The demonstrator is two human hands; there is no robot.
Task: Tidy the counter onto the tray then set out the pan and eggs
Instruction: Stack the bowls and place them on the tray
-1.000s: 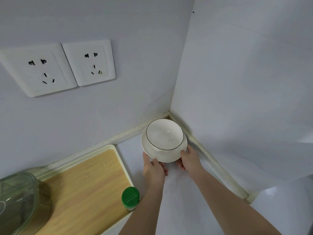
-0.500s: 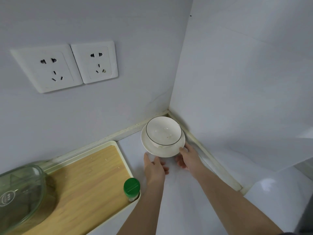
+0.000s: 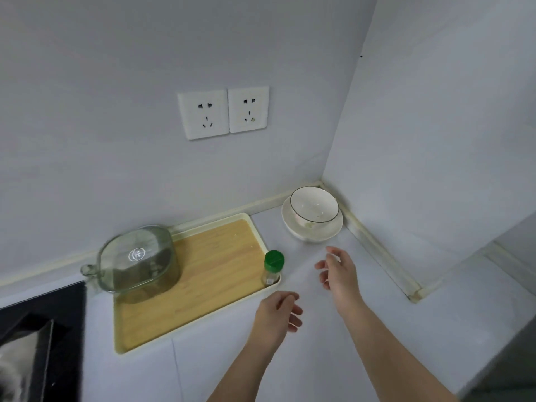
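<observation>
Letting go noted: half a sec ago both hands gripped the plate rim; now both are off it and drawn back toward me.

- L hand [image 3: 278,311]: just off the tray's [image 3: 214,265] near-right corner, fingers loosely curled, holding nothing.
- R hand [image 3: 338,271]: further right of the tray, between it and the wall; fingers spread and relaxed, empty.
- bowl [image 3: 314,205] on plate [image 3: 311,234]: on the counter [image 3: 319,358], right of the tray's far-right corner, tucked into the wall corner. Upright and apart from the tray.

Meaning for task (my read): the stack is parked on the counter, not on the tray, so the tidy step isn't closed unless that corner is its keep-spot. Pan and eggs not in view, so set-out hasn't begun.

Materials/shapes:
- bowl: white glazed ceramic w/ thin dark rim line, round and deep, a few specks inside. Prob. slick and chippable.
- plate: same white glaze, shallow, wider than the bowl's foot.
- tray: rectangular, cream rim w/ rounded corners, pale wood-grain floor, matte.
- glass dish [image 3: 136,256]: clear, squarish w/ rounded corners, upside down on the tray's far-left part. Its loop handle pokes past the left rim.
- shaker [image 3: 273,266]: small clear jar w/ green cap, upright inside the tray's right rim near the front corner.
- counter: smooth pale sheet, faint seam.
</observation>
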